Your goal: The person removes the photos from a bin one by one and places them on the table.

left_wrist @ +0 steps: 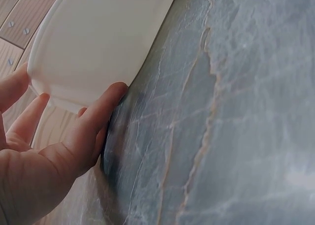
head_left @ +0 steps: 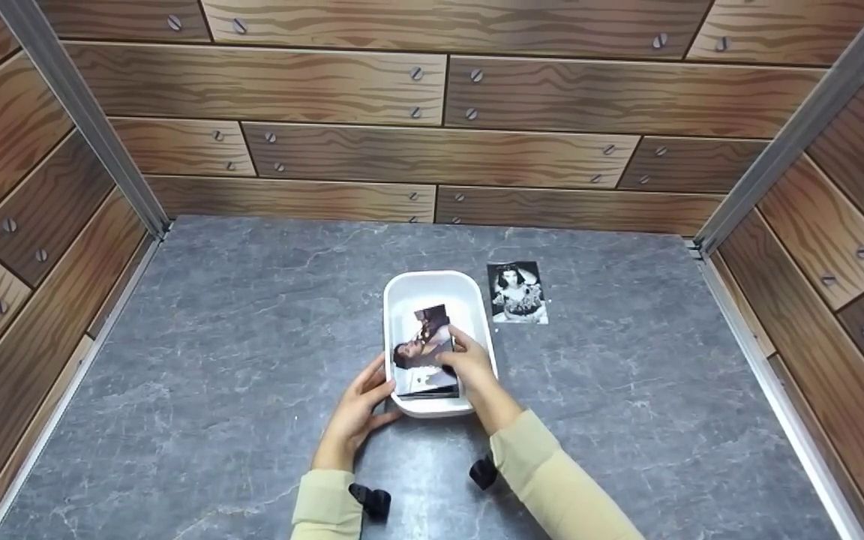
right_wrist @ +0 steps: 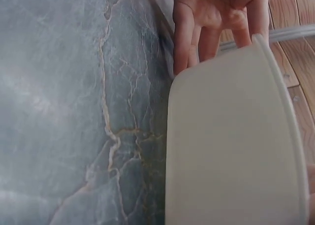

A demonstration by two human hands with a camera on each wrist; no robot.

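A white rectangular tub [head_left: 433, 280] with rounded corners stands on the grey marbled surface. Inside it lie several stacked photos [head_left: 422, 349]; the top one shows a person in colour, and those below are mostly hidden. My left hand [head_left: 355, 412] is spread against the tub's near left corner, its fingertips touching the outer wall [left_wrist: 98, 43]. From the right, my right hand [head_left: 472, 365] reaches over the rim and holds the photos at their right edge, thumb across the top one. In the right wrist view, left-hand fingers [right_wrist: 209, 40] touch the tub's end.
A black-and-white photo [head_left: 517, 293] lies flat on the surface, just right of the tub's far end. Wood-patterned panels [head_left: 432, 90] wall in the back and both sides, with metal posts [head_left: 799, 124] in the corners. Black wrist devices [head_left: 370, 501] hang by both sleeves.
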